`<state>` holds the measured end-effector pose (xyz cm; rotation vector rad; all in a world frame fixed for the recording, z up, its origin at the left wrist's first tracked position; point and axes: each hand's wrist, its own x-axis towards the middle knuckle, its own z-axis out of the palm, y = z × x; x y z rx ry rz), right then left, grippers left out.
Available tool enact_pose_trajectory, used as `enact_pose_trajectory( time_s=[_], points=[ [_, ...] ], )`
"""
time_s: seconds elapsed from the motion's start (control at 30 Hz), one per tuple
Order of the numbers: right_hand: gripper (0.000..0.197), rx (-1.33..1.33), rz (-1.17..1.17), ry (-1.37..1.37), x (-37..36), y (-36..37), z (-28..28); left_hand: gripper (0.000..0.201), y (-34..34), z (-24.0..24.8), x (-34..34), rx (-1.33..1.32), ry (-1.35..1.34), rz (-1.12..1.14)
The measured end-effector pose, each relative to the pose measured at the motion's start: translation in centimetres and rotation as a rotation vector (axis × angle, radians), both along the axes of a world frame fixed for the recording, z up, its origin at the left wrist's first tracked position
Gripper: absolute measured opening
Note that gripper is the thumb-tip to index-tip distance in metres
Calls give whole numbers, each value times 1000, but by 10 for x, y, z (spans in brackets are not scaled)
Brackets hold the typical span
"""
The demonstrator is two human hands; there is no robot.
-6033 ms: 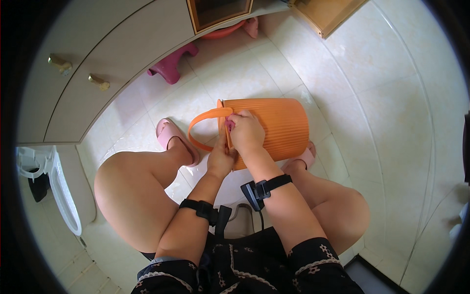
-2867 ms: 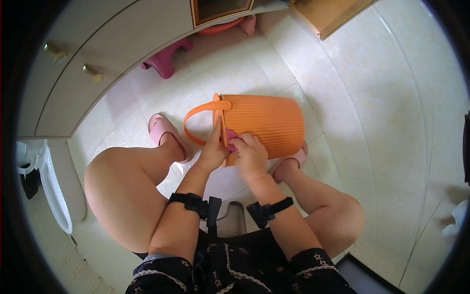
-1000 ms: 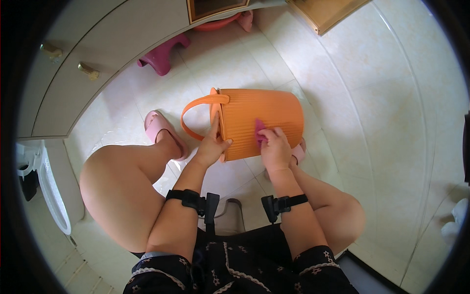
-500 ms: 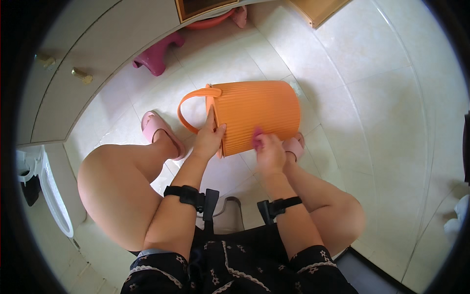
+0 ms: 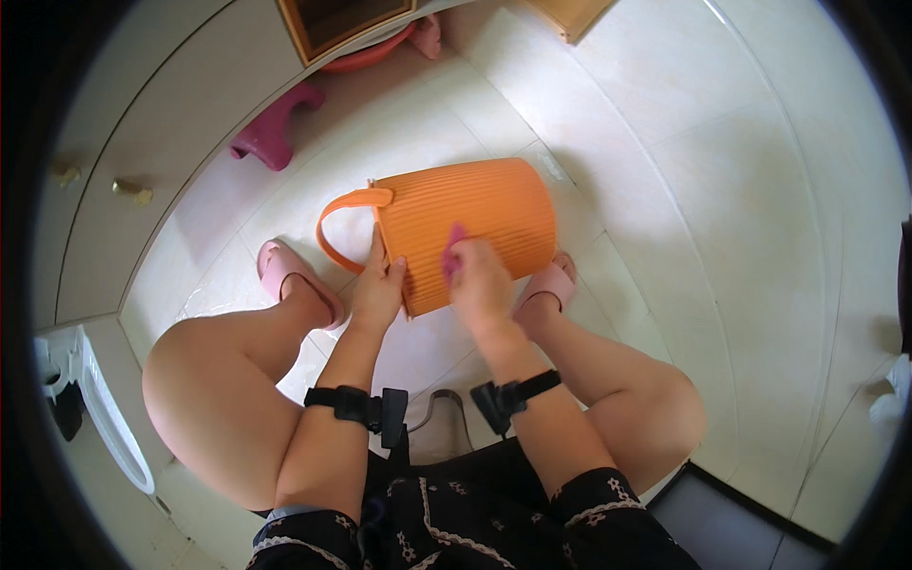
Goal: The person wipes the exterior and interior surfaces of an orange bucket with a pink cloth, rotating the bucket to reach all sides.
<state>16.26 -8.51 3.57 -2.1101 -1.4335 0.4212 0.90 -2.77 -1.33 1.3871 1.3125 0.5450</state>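
An orange ribbed bucket (image 5: 503, 199) is tipped on its side in front of me, its mouth toward the left. The strap-like orange handle (image 5: 331, 217) loops out past the mouth. My left hand (image 5: 378, 293) grips the bucket at its rim, thumb on the outer wall and the other fingers partly hidden at the opening. A pink cloth (image 5: 454, 249) is bunched in my right hand (image 5: 483, 290), which is closed and pressed to the ribbed side; motion blurs it a little. Whether the bucket touches the floor I cannot tell.
Pink slippers (image 5: 299, 285) on my feet flank the bucket on the tiled floor (image 5: 646, 285). A magenta stool (image 5: 275, 123) stands by the cabinet (image 5: 161, 123) at the far left, near an orange basin (image 5: 375, 52). A wooden corner (image 5: 570, 19) shows at the top.
The bucket and both hands appear farther left in the picture, as does the background. My right hand has moved the pink cloth up along the bucket's side, toward its mouth.
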Motion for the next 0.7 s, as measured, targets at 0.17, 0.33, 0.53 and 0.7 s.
enact_pose_trajectory(
  time_s=[0.17, 0.33, 0.53, 0.7],
  points=[
    [8, 176, -299, 75, 92, 15, -2, 66, -8, 9, 15, -35, -40, -13],
    [10, 135, -109, -28, 25, 9, -19, 64, -8, 17, 9, -137, -66, 46],
    [13, -11, -168, 121, 48, 16, -3, 63, -8, 26, 10, -164, -130, 82],
    [14, 29, -336, 51, 85, 16, -25, 63, -12, 41, 16, -233, -113, 123]
  ],
)
